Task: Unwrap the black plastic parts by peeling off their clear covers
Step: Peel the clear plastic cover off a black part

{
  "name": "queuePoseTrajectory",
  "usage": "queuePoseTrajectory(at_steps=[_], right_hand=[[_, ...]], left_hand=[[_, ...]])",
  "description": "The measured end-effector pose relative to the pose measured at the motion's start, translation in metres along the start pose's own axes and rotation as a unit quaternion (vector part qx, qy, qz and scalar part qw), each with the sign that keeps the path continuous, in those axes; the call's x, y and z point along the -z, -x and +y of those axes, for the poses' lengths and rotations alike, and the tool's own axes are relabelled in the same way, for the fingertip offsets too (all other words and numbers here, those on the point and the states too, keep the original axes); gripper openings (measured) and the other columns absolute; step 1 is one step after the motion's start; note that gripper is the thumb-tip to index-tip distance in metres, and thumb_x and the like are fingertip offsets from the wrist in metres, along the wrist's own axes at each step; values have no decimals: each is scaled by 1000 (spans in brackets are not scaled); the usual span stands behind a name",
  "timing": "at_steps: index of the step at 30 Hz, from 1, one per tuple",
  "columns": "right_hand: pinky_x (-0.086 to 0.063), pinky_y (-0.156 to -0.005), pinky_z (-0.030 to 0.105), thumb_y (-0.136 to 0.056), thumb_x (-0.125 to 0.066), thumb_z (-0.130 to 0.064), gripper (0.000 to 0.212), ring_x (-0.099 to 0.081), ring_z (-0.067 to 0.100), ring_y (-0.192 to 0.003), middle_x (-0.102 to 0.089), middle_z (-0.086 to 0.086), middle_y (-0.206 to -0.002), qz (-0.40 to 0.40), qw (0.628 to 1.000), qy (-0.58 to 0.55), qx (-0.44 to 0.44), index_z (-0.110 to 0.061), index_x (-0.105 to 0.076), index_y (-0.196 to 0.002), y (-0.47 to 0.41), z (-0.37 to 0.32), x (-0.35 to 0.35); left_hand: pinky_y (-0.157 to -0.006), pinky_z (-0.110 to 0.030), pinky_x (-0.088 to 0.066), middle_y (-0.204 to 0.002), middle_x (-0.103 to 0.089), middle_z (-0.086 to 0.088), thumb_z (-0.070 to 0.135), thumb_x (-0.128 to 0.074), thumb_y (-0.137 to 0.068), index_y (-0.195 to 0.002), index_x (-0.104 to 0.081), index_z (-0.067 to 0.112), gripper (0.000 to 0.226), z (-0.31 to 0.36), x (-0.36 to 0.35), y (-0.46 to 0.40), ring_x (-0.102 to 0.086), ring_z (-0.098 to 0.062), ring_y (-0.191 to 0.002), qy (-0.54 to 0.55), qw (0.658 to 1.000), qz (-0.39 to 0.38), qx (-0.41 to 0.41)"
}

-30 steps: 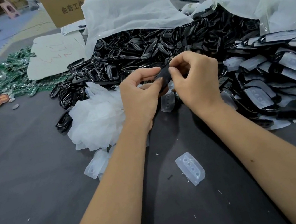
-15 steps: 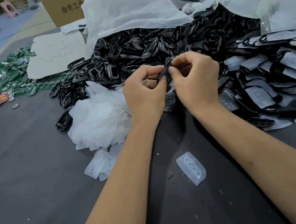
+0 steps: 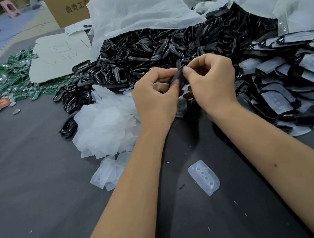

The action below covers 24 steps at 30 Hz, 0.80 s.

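the left hand [image 3: 153, 96] and right hand [image 3: 213, 83] both pinched one black part [image 3: 178, 77], held between their fingertips, above the table [image 3: 29, 190], just in front of the black heap [image 3: 161, 50].

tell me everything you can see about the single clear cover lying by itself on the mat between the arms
The clear cover is a small moulded piece of cloudy, see-through plastic, roughly rectangular with rounded corners. A row of round dimples runs along its length. It lies flat on the dark mat, set at a slant, between the two forearms and nearer the camera than the hands. It is off its part; nothing touches it but the mat, and small white flecks lie around it.
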State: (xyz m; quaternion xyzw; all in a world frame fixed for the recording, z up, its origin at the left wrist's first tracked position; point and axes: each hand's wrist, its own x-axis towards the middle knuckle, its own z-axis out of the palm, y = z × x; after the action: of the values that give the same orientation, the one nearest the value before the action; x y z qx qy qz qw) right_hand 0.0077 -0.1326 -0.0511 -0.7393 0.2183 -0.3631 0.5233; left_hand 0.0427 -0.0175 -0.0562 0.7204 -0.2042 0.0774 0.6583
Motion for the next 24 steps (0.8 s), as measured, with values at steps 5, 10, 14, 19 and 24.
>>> queuePoseTrajectory(at_steps=[5, 10, 14, 19, 24], right_hand=[[-60, -55, 34, -88, -78, -4, 16, -70, 13, -64, -71, 2, -74, -35, 984, -155, -78, -14, -67, -81, -3, -3, 4], [-55, -58, 23, -92, -74, -1, 10, -71, 13, -72, -74, 6, -85, -92, 961, -229, -122, -11, -74, -91, -6, -4, 10], [-56, -60, 24, -89, -78, -2, 10, -71, 12, -70, -76, -1, -77, -91, 969, -214, -81, -12, -75, -88, -5, -4, 10], [-55, -60, 24, -89, -78, -2, 10, -68, 11, -69, -72, 1, -77, -112, 961, -230, -105, -10, -73, -89, -5, -4, 10], [-54, -60, 24, -94, -75, -10, 4, -62, 12, -67, -71, 3, -78, -173, 952, -217, -129, -10, -73, -90, -6, -6, 14]], left_hand=[[-69, -25, -58, -80, -79, 4, -5, -76, -85, -89, -77, 21, 27, -4, 4, -2, -74, -9, -69, 58, 998, -6, 29], [-76, -46, -65, -90, -80, -5, -2, -77, -86, -93, -79, 19, 22, -5, 4, -2, -79, -27, -82, 130, 990, -23, 54], [-72, -38, -64, -89, -79, -15, -1, -75, -90, -103, -75, 3, 13, -6, 4, -2, -78, -33, -84, 175, 979, -19, 99], [-71, -32, -63, -85, -78, -15, -7, -74, -90, -103, -73, -4, 13, -4, 4, -2, -76, -28, -79, 186, 977, -32, 95], [-73, -31, -63, -84, -77, -13, -8, -70, -93, -99, -74, 0, 11, -5, 6, -3, -76, -28, -82, 221, 968, -36, 110]])
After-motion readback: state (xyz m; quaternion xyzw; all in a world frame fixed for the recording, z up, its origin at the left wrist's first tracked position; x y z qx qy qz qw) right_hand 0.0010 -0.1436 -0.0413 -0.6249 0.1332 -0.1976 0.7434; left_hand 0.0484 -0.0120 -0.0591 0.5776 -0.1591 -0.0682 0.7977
